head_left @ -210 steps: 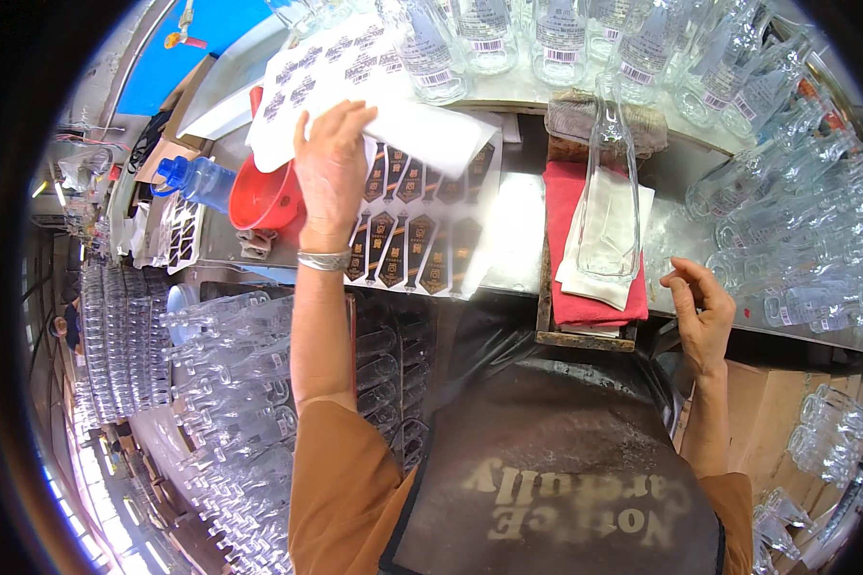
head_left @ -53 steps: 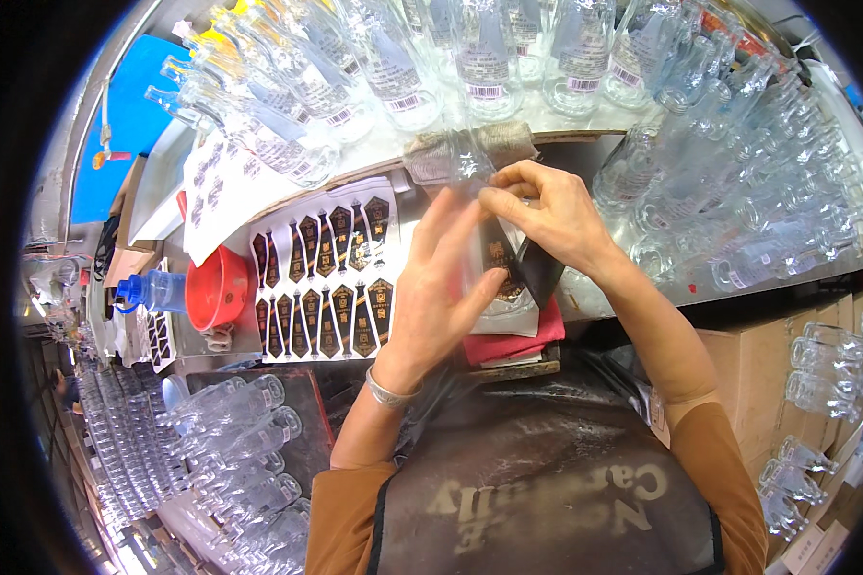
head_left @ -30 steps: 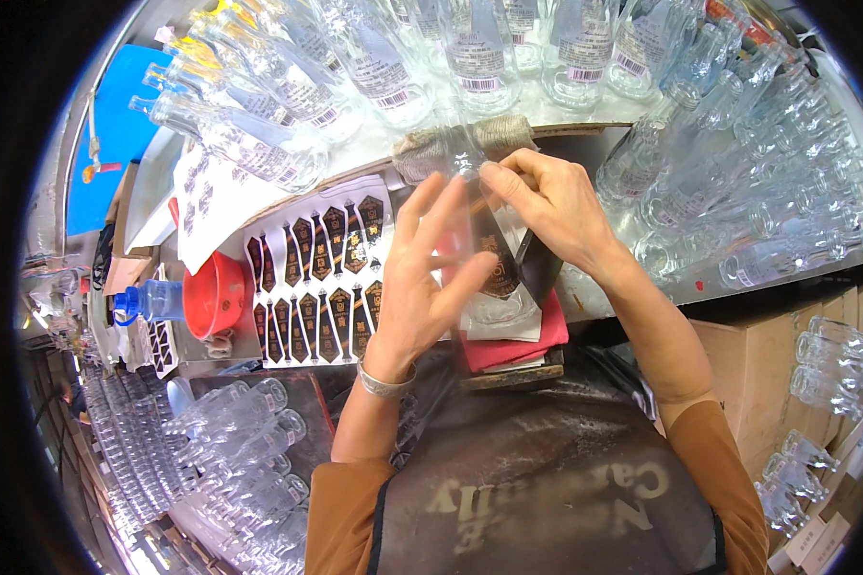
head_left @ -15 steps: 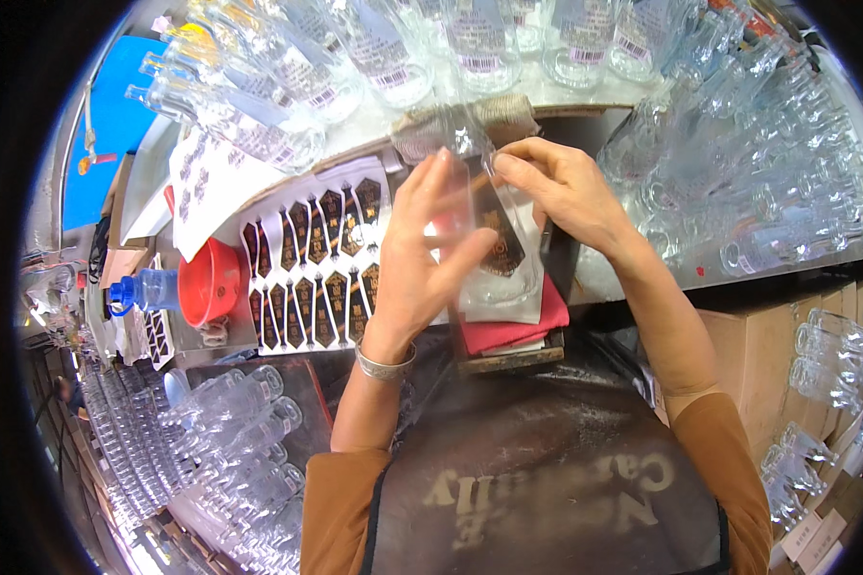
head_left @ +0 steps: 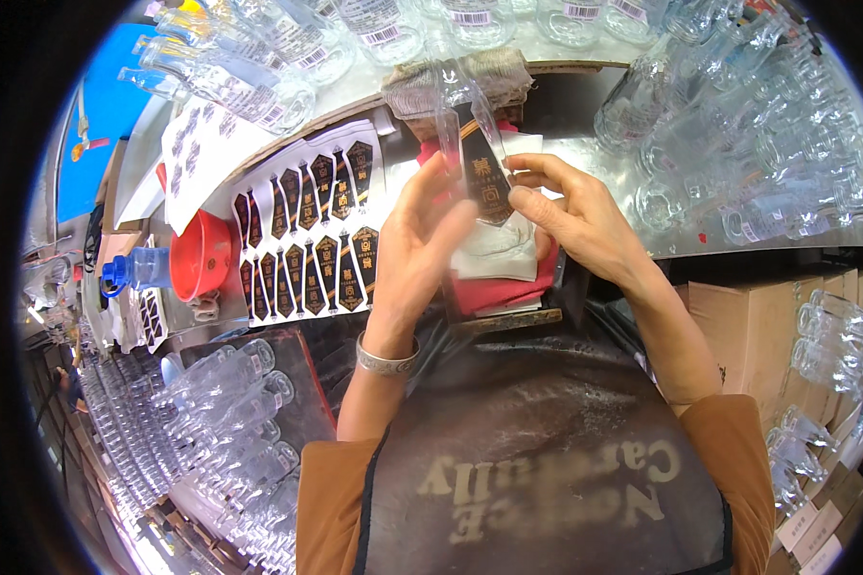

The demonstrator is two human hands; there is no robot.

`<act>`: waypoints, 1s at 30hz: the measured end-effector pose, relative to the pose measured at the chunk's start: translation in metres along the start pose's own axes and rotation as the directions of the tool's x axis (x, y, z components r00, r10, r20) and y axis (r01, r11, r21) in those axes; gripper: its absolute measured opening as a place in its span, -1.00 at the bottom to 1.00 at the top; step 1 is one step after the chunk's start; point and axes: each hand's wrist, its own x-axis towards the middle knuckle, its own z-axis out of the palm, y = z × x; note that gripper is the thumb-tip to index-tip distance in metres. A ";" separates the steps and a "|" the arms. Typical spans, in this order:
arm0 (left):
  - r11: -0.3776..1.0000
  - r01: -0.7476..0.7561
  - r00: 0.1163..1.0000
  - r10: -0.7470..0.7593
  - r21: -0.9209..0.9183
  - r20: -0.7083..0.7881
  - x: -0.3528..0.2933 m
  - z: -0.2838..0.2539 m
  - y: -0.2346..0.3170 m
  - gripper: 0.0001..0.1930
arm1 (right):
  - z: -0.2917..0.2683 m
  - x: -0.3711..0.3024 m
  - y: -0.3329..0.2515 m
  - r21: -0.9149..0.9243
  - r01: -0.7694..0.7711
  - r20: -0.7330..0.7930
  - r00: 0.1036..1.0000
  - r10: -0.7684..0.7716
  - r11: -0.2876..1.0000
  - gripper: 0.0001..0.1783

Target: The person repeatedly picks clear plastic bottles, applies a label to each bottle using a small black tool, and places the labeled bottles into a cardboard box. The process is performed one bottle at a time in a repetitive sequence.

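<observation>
A clear glass bottle [head_left: 501,238] lies slanted in front of me, neck pointing away. On its face sits a black tie-shaped label [head_left: 486,182] with gold marks. My left hand [head_left: 414,230] is round the bottle's left side, its thumb blurred over the glass. From the right, my right hand [head_left: 577,213] grips the bottle, thumb and fingers at the label's edge. Beneath the bottle are a white cloth [head_left: 497,261] and a red cloth [head_left: 484,295]. A grey cloth roll [head_left: 494,79] lies by the neck.
Left of my hands is a sheet of black tie-shaped labels [head_left: 307,225], with a red bucket [head_left: 199,257] beyond. Clear bottles crowd the far side and right of the worktable [head_left: 585,158]. More glassware [head_left: 225,407] stands lower left; cardboard boxes [head_left: 738,331] stand at right.
My right hand has come down from beside the bottle's neck to the label's lower right edge. My left hand has closed in on the bottle's left side. The whole view has shifted slightly.
</observation>
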 end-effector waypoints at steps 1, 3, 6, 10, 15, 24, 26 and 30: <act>1.000 -0.013 1.000 0.014 0.014 -0.011 0.001 0.001 -0.002 -0.29 | 0.002 0.000 -0.001 -0.023 0.013 -0.032 0.999 -0.014 1.000 -0.39; 0.999 -0.028 0.999 0.029 0.018 -0.022 0.001 0.002 -0.005 -0.31 | 0.006 0.000 0.002 -0.037 0.040 -0.032 0.999 -0.042 0.998 -0.43; 1.000 -0.031 0.999 0.031 -0.001 -0.021 0.001 0.001 -0.007 -0.31 | 0.007 -0.001 0.000 -0.046 0.046 -0.031 0.998 -0.048 0.998 -0.46; 1.000 -0.021 1.000 0.021 -0.012 -0.012 0.001 0.000 -0.008 -0.28 | 0.007 -0.002 -0.003 -0.055 0.031 -0.031 0.999 -0.033 0.998 -0.45; 0.990 -0.080 0.996 0.083 0.114 -0.015 -0.003 0.007 -0.006 -0.20 | 0.008 -0.002 0.001 -0.053 0.051 -0.045 0.998 -0.053 0.997 -0.46; 0.998 -0.058 0.998 0.058 0.026 0.002 -0.001 0.000 -0.009 -0.27 | 0.006 -0.004 0.001 -0.012 0.030 -0.031 0.999 -0.031 0.999 -0.47; 0.998 -0.050 0.998 0.051 -0.040 0.030 0.000 0.001 -0.005 -0.33 | 0.006 -0.005 0.003 -0.015 0.043 -0.035 0.998 -0.043 0.999 -0.47; 0.998 -0.064 0.998 0.064 -0.020 0.019 0.000 0.000 -0.008 -0.38 | 0.008 -0.005 0.004 -0.022 0.051 -0.041 0.998 -0.052 0.998 -0.46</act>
